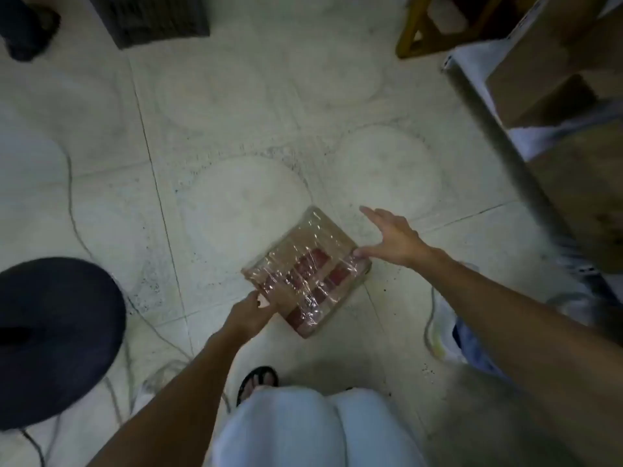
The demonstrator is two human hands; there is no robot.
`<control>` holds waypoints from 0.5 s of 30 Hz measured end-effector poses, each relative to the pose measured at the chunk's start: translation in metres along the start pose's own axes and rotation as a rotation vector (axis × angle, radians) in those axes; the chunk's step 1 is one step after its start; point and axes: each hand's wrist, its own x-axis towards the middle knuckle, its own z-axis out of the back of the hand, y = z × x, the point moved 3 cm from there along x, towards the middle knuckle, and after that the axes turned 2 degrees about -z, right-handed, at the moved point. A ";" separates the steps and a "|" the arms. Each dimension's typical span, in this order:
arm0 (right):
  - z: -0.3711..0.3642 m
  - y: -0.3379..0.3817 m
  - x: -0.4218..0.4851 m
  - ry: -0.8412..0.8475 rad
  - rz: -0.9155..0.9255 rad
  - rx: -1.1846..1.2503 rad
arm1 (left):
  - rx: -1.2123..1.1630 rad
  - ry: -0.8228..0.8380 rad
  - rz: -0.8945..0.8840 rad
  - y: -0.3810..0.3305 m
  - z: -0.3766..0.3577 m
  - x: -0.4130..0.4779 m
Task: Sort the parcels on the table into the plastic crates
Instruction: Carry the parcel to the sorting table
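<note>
Parcel (305,269): flat square cardboard pack, red print, wrapped in shiny crinkled clear film, lying on the floor (236,129) a little below frame centre, rotated so its corners point roughly 12, 3, 6 and 9 o'clock. Left hand (247,313) pinches the parcel's 8 o'clock edge, thumb on top, fingers hidden under. Right hand (392,239) is spread wide, palm down, thumb tip touching the parcel's 3 o'clock corner, other fingers fanned out above the floor. Whether the parcel is lifted off the floor or flat on it: cannot tell.

Open floor from 9 through 1 o'clock of the parcel. Pale stone-like tiles, thin dark joints, faint round marks, dark specks. Thin cables (72,210) run across at 9 and 7 o'clock.

Boxed in on the right: metal shelf edge (505,139) runs diagonally at 2 o'clock, cardboard boxes (546,72) on it. Round dark stool seat (57,338) at 8 o'clock. Dark crate-like object (151,18) at 11 o'clock, blurred. Wooden frame (435,32) at 1 o'clock. Person's white-clad knees (313,429) and sandalled foot (258,380) at 6 o'clock.
</note>
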 end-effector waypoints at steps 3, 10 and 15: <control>-0.060 -0.026 0.042 0.073 0.034 -0.130 | 0.020 0.120 0.020 0.033 -0.043 0.041; -0.123 -0.058 0.141 -0.003 0.077 0.058 | -0.166 -0.109 -0.216 0.046 -0.063 0.130; -0.119 -0.077 0.166 -0.088 -0.049 -0.002 | -0.352 -0.210 -0.139 0.041 -0.056 0.157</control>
